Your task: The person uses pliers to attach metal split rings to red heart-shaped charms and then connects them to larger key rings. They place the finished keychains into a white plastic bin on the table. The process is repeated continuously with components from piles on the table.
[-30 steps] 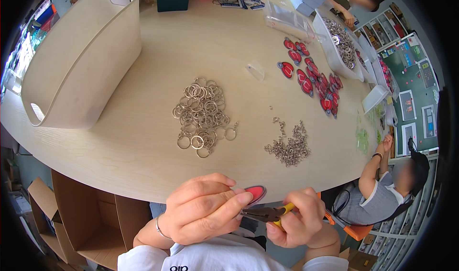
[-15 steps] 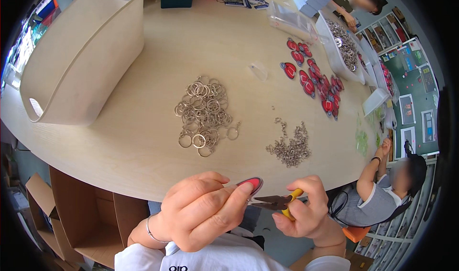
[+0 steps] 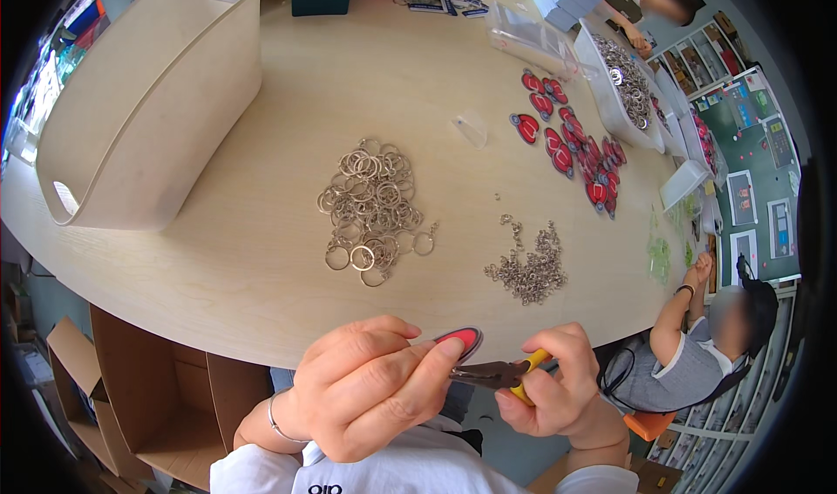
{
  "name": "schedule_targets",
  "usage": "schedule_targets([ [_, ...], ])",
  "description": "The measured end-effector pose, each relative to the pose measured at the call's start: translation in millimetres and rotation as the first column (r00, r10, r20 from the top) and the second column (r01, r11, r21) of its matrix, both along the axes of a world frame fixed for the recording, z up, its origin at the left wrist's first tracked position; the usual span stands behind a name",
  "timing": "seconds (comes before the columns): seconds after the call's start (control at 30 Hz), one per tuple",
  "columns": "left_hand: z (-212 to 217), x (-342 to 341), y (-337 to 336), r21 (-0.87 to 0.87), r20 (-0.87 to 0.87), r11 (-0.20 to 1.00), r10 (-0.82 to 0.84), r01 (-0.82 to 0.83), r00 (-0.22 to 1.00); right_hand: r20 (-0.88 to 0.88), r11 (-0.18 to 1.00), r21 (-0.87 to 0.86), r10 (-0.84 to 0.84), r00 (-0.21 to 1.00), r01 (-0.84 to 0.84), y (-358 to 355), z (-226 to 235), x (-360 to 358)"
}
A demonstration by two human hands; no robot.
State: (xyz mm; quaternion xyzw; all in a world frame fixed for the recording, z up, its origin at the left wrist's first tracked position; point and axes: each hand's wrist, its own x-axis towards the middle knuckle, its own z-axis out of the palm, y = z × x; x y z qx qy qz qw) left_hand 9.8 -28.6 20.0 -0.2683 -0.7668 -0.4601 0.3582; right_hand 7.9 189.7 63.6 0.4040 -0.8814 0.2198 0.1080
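Observation:
My left hand [image 3: 370, 385] pinches a red, grey-edged keychain tag [image 3: 465, 340] between thumb and fingers, at the table's near edge. Yellow-handled pliers [image 3: 493, 373] are gripped in my right hand [image 3: 554, 385]. Their dark jaws point left and meet the lower end of the tag, by my left fingertips; what sits between the jaws is too small to make out. Beyond my hands lie a pile of silver key rings [image 3: 375, 202] and, to its right, a heap of small metal jump rings [image 3: 532, 267]. More red tags [image 3: 562, 149] are scattered farther right.
A large cream tub [image 3: 161, 110] stands at the far left. A white bin of metal rings [image 3: 623, 84] and a clear plastic box [image 3: 532, 39] are at the back right. One person [image 3: 697, 337] sits at the right; another [image 3: 641, 10] works at the far right. Cardboard boxes [image 3: 166, 389] stand below left.
The pliers have turned slightly in my right hand, and their jaws now look closer together at the tag's end. My left hand has hardly moved.

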Motion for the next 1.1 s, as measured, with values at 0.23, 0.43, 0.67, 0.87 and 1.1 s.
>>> schedule_targets([
  [0.23, -2, -2, 0, -0.002, -0.002, 1.0, 0.012, -0.012, 1.0, -0.004, 1.0, -0.001, 0.011, 1.0, -0.011, -1, -2, -3],
  [0.43, -5, 3, -4, -0.051, 0.009, 0.998, 0.024, -0.023, 1.0, -0.044, 0.997, 0.05, 0.054, 0.998, -0.052, -1, -1, -1],
  [0.67, 28, -6, -83, -0.461, -0.043, 0.749, 0.517, -0.476, 0.855, 0.315, 0.995, -0.09, -0.007, 0.949, 0.037, -29, -12, -55],
  [0.87, 93, -89, -215, -0.585, -0.049, 0.425, 0.832, -0.691, 0.553, 0.45, 0.956, 0.01, -0.266, 0.853, 0.293, -56, -74, -140],
  [1.1, 85, -117, -245, -0.867, 0.495, 0.409, 0.77, 0.284, 0.402, 0.462, 0.958, 0.151, -0.286, 0.84, 0.243, -81, -80, -161],
])
